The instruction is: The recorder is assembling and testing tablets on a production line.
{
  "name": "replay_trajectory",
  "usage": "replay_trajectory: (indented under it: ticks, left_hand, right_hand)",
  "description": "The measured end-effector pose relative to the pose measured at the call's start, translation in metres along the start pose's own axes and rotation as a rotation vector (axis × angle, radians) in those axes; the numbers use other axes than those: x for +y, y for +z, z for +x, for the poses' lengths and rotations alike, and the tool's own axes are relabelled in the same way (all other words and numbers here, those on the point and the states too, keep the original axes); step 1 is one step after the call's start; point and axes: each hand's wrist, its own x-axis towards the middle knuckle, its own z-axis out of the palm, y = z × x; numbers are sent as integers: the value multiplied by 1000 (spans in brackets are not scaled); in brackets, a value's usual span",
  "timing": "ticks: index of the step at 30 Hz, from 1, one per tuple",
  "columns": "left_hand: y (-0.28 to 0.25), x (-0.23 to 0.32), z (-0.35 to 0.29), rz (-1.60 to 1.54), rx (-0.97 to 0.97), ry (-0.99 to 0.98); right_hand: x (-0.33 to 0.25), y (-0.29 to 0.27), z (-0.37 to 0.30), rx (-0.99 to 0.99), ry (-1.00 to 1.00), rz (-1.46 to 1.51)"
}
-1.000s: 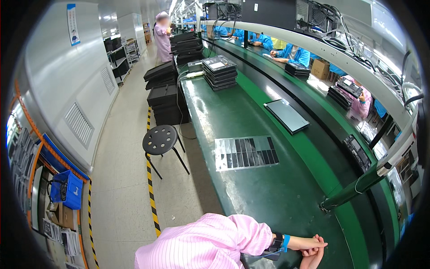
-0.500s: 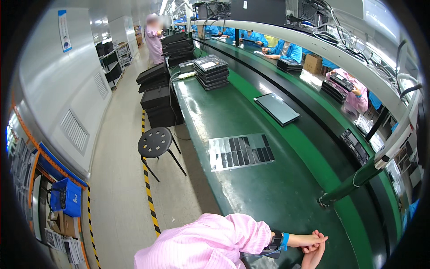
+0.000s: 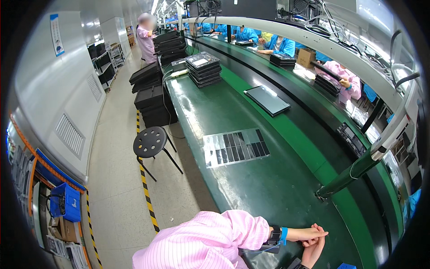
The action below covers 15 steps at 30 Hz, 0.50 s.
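Note:
My left hand (image 3: pixel 311 233) comes in from the left in a pink striped sleeve, with a black band and a blue strap at the wrist. It lies across my right hand (image 3: pixel 315 250), which rises from the lower edge. The fingers of both are curled together above the green table (image 3: pixel 268 188). Whether something small is hidden between them, I cannot make out. Farther up the table lies a clear sheet (image 3: pixel 236 147) with rows of dark rectangular pieces, apart from my hands. A flat panel with a dark frame (image 3: pixel 268 100) rests beyond it.
A stack of flat dark units (image 3: pixel 204 69) stands at the table's far left. Black cases (image 3: pixel 152 105) and a black stool (image 3: pixel 151 142) are beside the table. A green post (image 3: pixel 345 179) rises at the right. Across the belt, a person in pink (image 3: pixel 345 80) holds a dark panel.
The view has shifted slightly, moving the table things left and up. My hands stay clasped. A blue thing now shows at the lower edge. The person across has tilted the dark panel.

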Motion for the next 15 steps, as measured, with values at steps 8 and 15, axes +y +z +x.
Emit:
replay_trajectory:
  ticks: [8, 15]
  left_hand:
    - [-1, -7, 6, 18, -46, -21]
    - [3, 9, -1, -78, 49, -44]
  right_hand:
    - [9, -10, 3, -52, -91, 65]
    - [20, -13, 16, -53, -177, 51]
